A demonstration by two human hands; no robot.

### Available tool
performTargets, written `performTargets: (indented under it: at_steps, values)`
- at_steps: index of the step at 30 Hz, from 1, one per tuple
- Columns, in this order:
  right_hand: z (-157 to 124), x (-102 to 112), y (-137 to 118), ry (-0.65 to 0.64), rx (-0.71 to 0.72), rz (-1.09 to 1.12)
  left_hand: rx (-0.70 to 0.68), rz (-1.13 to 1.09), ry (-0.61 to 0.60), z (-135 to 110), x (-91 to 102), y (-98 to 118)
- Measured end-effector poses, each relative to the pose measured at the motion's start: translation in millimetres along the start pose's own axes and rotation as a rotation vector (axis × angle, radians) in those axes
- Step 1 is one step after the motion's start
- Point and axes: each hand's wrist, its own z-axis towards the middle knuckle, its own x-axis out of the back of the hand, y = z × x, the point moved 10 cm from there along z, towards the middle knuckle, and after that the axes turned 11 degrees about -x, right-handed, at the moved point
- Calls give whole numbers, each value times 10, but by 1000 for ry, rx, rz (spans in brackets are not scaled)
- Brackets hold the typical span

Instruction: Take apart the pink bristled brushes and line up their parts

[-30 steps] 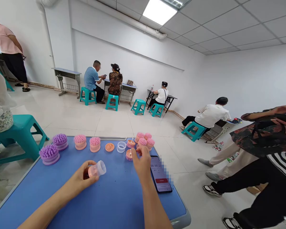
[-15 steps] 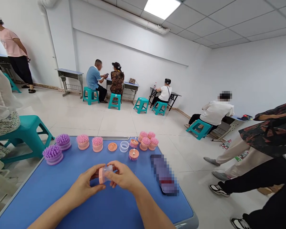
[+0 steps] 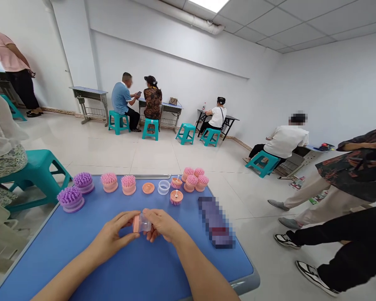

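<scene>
Two parts meet between the hands: a pink base (image 3: 135, 224) and a clear cup (image 3: 146, 225), held together just above the blue table (image 3: 81, 255), near its middle. The left hand (image 3: 113, 235) pinches the pink base between thumb and fingers. The right hand (image 3: 163, 225) closes round the clear cup from the other side, so each hand grasps its own part and the two parts touch. Whether the cup sits fully home on the base cannot be told.

Judged from this, the fit goes best with the two rims kept square to each other and pressure spread evenly round the edge rather than from one fingertip. The pair is best kept low over the table, so that a slip costs little.

Just beyond the hands lie an upturned brush (image 3: 176, 197), a clear ring (image 3: 163, 187) and a pink disc (image 3: 148, 188). A cluster of pink brushes (image 3: 192, 180) stands behind them. A pair of pink brushes (image 3: 119, 184) and two purple brushes (image 3: 70, 198) sit further left. A blurred phone (image 3: 216, 221) lies to the right, well apart.
</scene>
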Motion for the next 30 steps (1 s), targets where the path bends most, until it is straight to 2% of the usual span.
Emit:
performTargets:
  at_steps: [4, 8, 11, 17, 24, 30]
  values:
    - [-3, 9, -28, 23, 61, 0, 141, -103, -5, 1, -12, -42]
    - [-157, -1, -252, 28, 279, -66, 339, -313, 36, -38, -44, -130]
    - [-268, -22, -347, 2, 364, -95, 420, -454, 64, -63, -77, -153]
    - [-215, 32, -238, 92, 300, -258, 422, -519, 111, -69, -74, -190]
    - [-311, -36, -347, 60, 397, -225, 481, -519, 107, -95, -81, -196]
    - [-179, 3, -159, 41, 209, -164, 447, -508, 99, -94, -69, -178]
